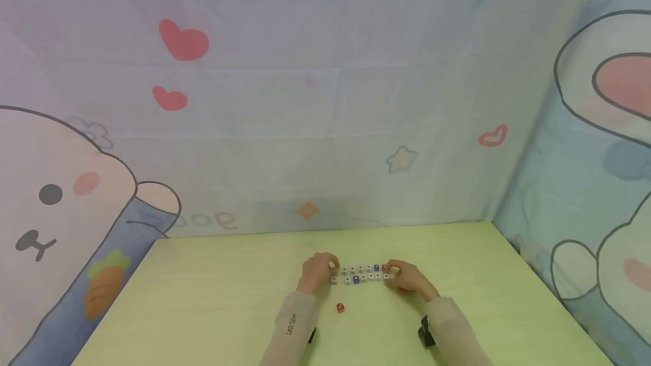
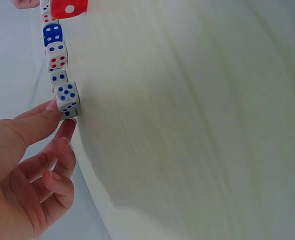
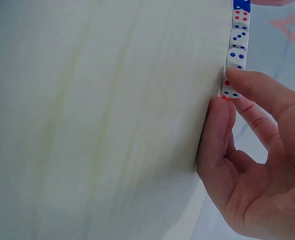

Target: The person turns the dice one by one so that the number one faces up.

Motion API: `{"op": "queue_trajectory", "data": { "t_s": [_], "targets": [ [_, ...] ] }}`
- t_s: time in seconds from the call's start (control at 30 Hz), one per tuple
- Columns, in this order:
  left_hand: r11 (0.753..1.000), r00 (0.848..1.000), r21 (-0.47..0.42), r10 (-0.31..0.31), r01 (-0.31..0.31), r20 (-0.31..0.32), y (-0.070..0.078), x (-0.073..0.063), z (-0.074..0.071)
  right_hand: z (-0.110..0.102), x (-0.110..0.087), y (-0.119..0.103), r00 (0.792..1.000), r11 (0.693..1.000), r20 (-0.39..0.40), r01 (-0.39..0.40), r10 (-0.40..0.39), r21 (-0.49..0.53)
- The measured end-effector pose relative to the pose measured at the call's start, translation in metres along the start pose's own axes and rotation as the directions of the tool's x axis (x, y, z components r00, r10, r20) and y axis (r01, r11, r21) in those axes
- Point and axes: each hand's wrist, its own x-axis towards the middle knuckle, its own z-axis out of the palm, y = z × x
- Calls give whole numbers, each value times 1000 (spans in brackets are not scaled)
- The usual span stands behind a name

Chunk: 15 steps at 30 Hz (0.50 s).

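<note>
Two rows of small dice lie side by side on the table, mostly white with blue and red dots, plus a blue die (image 1: 356, 279) in the front row and another in the back row. At the left end my left hand (image 1: 317, 270) pinches a white die (image 2: 70, 114) between thumb and finger; a white die with five blue dots (image 2: 66, 95) stands in front of it. At the right end my right hand (image 1: 407, 277) has its thumb on the front row's white end die (image 3: 231, 90), fingers curled round the end. Part of a red die (image 3: 226, 98) peeks out there.
A single red die (image 1: 341, 308) lies apart, nearer to me than the rows, between my forearms. The pale yellow-green table (image 1: 213, 298) reaches back to a printed cloth (image 1: 264, 100), which hangs behind it and along the sides.
</note>
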Motion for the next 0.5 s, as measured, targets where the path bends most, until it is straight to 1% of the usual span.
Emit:
{"op": "queue_trajectory", "data": {
  "t_s": [0.13,0.33,0.4,0.5],
  "targets": [
    [1000,1000,12,15,-15,-12,-1,0,1,1,1,1,1000,1000,-8,3,-3,6],
    [999,998,25,30,-28,-56,-4,-1,1,2,2,4,1000,1000,-3,3,-3,20],
    [999,998,25,30,-29,-55,-5,-1,1,1,3,4,1000,1000,2,6,-6,26],
    [999,999,22,27,-26,-38,-6,-1,2,1,3,4,1000,999,8,15,-15,37]
  ]
}}
